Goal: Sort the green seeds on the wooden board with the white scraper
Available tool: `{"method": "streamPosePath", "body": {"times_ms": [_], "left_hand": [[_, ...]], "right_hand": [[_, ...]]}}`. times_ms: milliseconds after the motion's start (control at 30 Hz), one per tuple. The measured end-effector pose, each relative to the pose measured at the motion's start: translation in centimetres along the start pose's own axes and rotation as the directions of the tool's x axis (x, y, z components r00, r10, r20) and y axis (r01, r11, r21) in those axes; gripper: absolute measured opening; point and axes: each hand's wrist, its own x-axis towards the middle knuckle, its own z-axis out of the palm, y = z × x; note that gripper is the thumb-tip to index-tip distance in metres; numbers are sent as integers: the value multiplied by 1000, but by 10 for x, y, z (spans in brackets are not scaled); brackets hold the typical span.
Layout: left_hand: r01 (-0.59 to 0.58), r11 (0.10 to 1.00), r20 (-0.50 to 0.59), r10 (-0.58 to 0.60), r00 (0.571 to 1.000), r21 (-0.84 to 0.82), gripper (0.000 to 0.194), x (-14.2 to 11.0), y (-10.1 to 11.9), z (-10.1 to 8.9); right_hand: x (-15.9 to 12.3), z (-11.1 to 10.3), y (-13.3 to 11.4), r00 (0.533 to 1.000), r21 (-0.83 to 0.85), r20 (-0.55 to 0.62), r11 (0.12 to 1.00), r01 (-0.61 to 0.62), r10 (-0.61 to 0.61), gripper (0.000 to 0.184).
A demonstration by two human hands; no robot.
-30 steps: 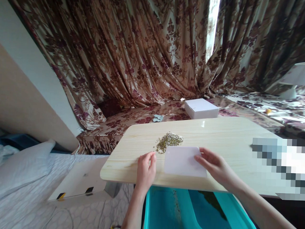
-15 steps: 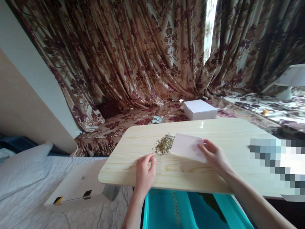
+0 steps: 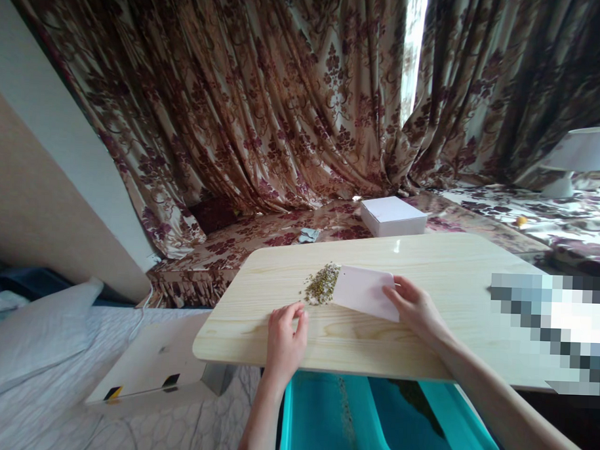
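A small heap of greenish grains lies on a light wooden tabletop. My right hand grips a white flat card by its right edge, and the card's left edge touches the heap's right side. My left hand rests on the tabletop's near edge, left of the card, with fingers curled and nothing visible in them.
A teal plastic tub sits below the tabletop's near edge with some grains inside. A white box stands behind the table on patterned fabric. Heavy floral curtains hang at the back. A white pillow lies at left.
My right hand lifted the card from in front of the heap, carried it to the heap's right side, then pushed it left against the grains. The left hand stayed put.
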Motion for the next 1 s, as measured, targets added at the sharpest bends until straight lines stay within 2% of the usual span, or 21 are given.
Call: {"method": "streamPosePath", "body": {"times_ms": [267, 800, 1000], "left_hand": [[-9, 1000, -4, 9, 1000, 13, 22, 0, 0, 0], [-15, 1000, -8, 15, 1000, 14, 21, 0, 3, -1], [-9, 1000, 2, 9, 1000, 4, 21, 0, 2, 0]], "right_hand": [[1, 2, -1, 1000, -38, 2, 999, 16, -16, 48], [1, 8, -5, 997, -24, 77, 1000, -4, 6, 44], [-3, -3, -1, 1000, -54, -26, 998, -17, 16, 47]]}}
